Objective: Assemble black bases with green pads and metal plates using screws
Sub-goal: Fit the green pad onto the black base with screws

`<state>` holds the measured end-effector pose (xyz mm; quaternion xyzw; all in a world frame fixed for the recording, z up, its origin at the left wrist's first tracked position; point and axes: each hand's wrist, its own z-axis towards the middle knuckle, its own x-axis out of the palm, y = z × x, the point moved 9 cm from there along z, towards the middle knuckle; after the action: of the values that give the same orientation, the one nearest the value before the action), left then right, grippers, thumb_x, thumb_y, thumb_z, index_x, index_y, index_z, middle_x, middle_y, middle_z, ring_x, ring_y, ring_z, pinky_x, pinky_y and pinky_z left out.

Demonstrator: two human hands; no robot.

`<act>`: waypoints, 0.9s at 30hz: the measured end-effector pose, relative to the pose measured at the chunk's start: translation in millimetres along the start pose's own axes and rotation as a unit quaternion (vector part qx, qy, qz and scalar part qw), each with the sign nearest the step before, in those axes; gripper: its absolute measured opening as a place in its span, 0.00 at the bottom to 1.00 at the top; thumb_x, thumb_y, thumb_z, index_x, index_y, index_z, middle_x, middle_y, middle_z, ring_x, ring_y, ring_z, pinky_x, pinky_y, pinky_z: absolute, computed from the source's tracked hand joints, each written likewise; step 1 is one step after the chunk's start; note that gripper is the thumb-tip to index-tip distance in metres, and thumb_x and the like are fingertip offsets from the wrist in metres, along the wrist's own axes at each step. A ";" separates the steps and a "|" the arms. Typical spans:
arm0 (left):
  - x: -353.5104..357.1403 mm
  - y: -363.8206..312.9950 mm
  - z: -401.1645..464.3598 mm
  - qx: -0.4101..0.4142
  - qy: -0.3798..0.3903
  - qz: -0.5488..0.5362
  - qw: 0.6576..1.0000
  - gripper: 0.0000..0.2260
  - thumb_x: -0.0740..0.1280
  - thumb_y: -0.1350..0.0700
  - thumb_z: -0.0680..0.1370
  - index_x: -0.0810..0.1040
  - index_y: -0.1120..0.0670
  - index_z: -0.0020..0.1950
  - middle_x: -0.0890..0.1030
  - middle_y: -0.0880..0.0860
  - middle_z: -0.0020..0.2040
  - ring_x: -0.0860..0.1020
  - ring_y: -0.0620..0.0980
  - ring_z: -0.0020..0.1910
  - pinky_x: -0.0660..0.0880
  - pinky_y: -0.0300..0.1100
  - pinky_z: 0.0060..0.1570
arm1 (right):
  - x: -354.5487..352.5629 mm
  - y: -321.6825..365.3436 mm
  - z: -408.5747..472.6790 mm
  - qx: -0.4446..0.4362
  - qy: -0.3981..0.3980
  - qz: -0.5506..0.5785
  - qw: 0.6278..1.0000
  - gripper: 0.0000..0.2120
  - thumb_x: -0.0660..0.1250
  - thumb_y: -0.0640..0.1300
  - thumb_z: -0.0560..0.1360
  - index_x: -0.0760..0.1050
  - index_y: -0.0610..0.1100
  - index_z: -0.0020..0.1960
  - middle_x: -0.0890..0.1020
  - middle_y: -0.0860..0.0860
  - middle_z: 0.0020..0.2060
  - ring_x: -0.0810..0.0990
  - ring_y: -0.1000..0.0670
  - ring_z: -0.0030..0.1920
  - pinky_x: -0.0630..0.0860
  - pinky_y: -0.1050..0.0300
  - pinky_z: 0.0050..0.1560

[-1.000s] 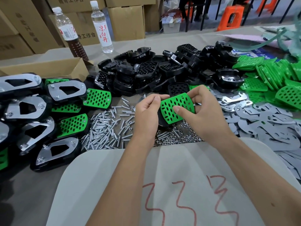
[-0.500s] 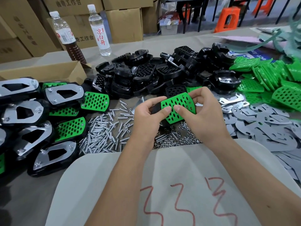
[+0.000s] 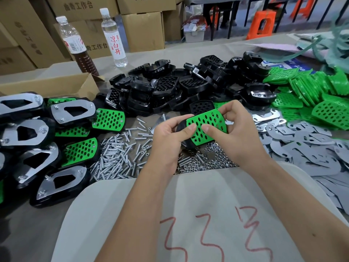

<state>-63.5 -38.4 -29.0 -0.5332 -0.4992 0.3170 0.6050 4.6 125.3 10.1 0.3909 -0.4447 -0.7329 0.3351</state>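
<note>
A perforated green pad (image 3: pixel 206 126) lies on a black base (image 3: pixel 184 143), and both hands hold the pair above the screws. My left hand (image 3: pixel 171 138) grips the left side, thumb on the pad's lower corner. My right hand (image 3: pixel 233 129) grips the right side, thumb pressed on the pad's face. Loose screws (image 3: pixel 120 157) and nuts (image 3: pixel 204 164) lie on the table beneath. Black bases (image 3: pixel 181 87) are heaped behind, green pads (image 3: pixel 319 95) to the right, metal plates (image 3: pixel 306 142) at the right.
Finished assemblies (image 3: pixel 45 140) with metal plates and green pads crowd the left. An open cardboard box (image 3: pixel 54 86) and two bottles (image 3: pixel 113 36) stand behind them. Stacked cartons line the back. A white cloth with red marks (image 3: pixel 207 224) covers my lap.
The pad and base stay in both hands. My left thumb has slid onto the pad's lower corner, and the pair has tilted slightly.
</note>
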 end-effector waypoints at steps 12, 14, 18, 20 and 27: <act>1.0 -0.7 -1.2 0.012 -0.060 0.042 0.997 0.08 0.68 0.63 0.83 0.85 0.58 0.59 0.86 0.61 0.55 0.83 0.65 0.59 0.78 0.67 0.61 | 1.5 -5.9 2.2 0.014 0.002 -0.004 1.000 0.16 0.77 0.44 0.74 0.71 0.49 0.54 0.84 0.52 0.46 0.86 0.45 0.47 0.84 0.38 0.46; -0.4 -0.9 -1.0 0.024 -0.071 0.065 0.995 0.08 0.67 0.63 0.83 0.86 0.57 0.57 0.87 0.58 0.52 0.84 0.59 0.55 0.80 0.65 0.60 | 4.3 -0.8 -0.6 -0.003 0.007 -0.023 1.000 0.15 0.76 0.47 0.73 0.72 0.51 0.54 0.83 0.55 0.44 0.86 0.48 0.45 0.83 0.39 0.45; -2.9 -4.8 1.2 0.065 -0.086 0.101 0.989 0.08 0.68 0.63 0.82 0.86 0.53 0.53 0.87 0.50 0.46 0.84 0.45 0.45 0.83 0.45 0.47 | 4.4 0.5 -2.0 -0.003 -0.005 -0.032 0.999 0.16 0.78 0.45 0.74 0.73 0.51 0.56 0.82 0.57 0.45 0.86 0.49 0.45 0.83 0.40 0.46; -4.0 -7.6 1.3 0.082 -0.090 0.108 0.987 0.07 0.69 0.63 0.82 0.86 0.53 0.53 0.87 0.49 0.45 0.84 0.42 0.43 0.80 0.38 0.43 | 2.9 -1.1 -1.7 0.003 -0.013 -0.037 0.999 0.17 0.78 0.46 0.74 0.73 0.52 0.56 0.82 0.58 0.46 0.86 0.49 0.45 0.83 0.42 0.46; -1.1 -12.5 -3.0 0.110 -0.081 0.151 0.979 0.07 0.71 0.61 0.81 0.86 0.54 0.57 0.87 0.49 0.47 0.84 0.43 0.45 0.80 0.40 0.46 | 0.2 -10.7 1.5 0.031 -0.011 -0.031 0.999 0.17 0.79 0.46 0.72 0.72 0.54 0.52 0.83 0.51 0.47 0.85 0.45 0.47 0.83 0.40 0.49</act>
<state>-62.9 -43.2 -17.0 -0.5054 -0.4219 0.4999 0.5628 1.7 129.7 0.8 0.4066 -0.4588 -0.7329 0.2950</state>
